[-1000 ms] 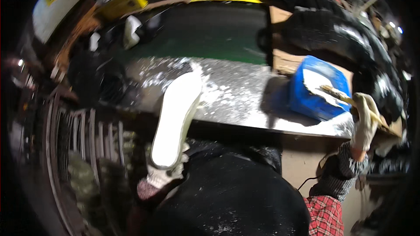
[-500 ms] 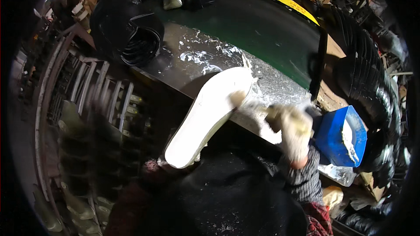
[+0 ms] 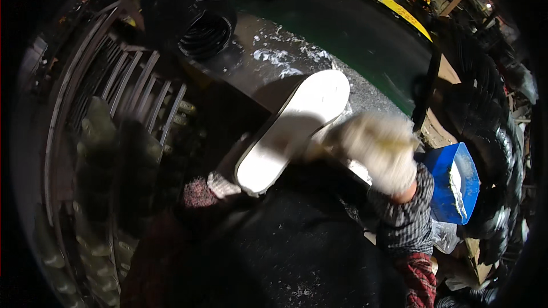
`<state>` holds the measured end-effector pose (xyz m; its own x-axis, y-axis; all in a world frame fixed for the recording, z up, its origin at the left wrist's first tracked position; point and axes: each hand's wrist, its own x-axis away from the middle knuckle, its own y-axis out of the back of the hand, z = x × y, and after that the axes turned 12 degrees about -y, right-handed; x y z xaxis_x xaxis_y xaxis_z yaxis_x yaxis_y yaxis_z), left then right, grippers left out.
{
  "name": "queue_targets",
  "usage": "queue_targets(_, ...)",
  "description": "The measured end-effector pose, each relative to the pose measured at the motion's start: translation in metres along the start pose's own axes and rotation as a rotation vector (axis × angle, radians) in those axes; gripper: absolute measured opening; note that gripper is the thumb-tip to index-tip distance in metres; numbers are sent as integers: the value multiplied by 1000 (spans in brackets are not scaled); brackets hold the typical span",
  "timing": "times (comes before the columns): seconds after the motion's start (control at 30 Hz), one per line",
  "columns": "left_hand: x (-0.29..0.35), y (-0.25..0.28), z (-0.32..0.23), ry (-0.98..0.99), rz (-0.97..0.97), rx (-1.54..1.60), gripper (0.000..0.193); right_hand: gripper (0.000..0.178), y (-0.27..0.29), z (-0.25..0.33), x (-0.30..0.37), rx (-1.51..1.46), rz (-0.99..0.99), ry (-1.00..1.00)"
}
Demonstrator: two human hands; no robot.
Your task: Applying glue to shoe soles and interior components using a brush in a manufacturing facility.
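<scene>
A long white shoe sole (image 3: 291, 131) lies tilted over the edge of a grey worktop (image 3: 257, 51) splashed with white. My left hand (image 3: 220, 185), in a white glove, grips the sole's near end from below. At the sole's right edge is my right hand (image 3: 379, 151), also in a white glove and blurred by motion. It is closed on a short brush (image 3: 315, 149) whose tip touches the sole. My dark apron (image 3: 297, 251) fills the lower middle of the view.
A blue tub (image 3: 451, 185) smeared with white paste stands at the right, beside stacked black tyres (image 3: 485, 114). A green surface (image 3: 354, 28) with a yellow rim lies behind the worktop. A metal rack (image 3: 137, 94) is at the left, with black coiled rings (image 3: 205, 31) at the top.
My right hand came from the blue tub over to the sole with the brush. The view swung left, so the tub now sits at the right edge.
</scene>
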<state>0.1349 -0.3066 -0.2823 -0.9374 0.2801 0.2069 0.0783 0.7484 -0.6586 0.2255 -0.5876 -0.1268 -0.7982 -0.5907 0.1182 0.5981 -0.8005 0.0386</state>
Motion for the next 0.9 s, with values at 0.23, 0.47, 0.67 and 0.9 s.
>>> queue_targets(0.23, -21, 7, 21, -88, -40, 508, 56, 35, -6, 9, 31, 370, 420, 177)
queue_targets(0.47, -18, 6, 14, -26, -2, 662, 57, 18, -5, -6, 37, 334, 202, 184)
queue_targets(0.67, -5, 20, 7, 45, 195, 746, 54, 28, 45, -46, 12, 564, -375, 134)
queue_targets(0.9, -13, 79, 47, 112, 14, 724, 44, 35, 38, -22, -9, 964, -442, 295)
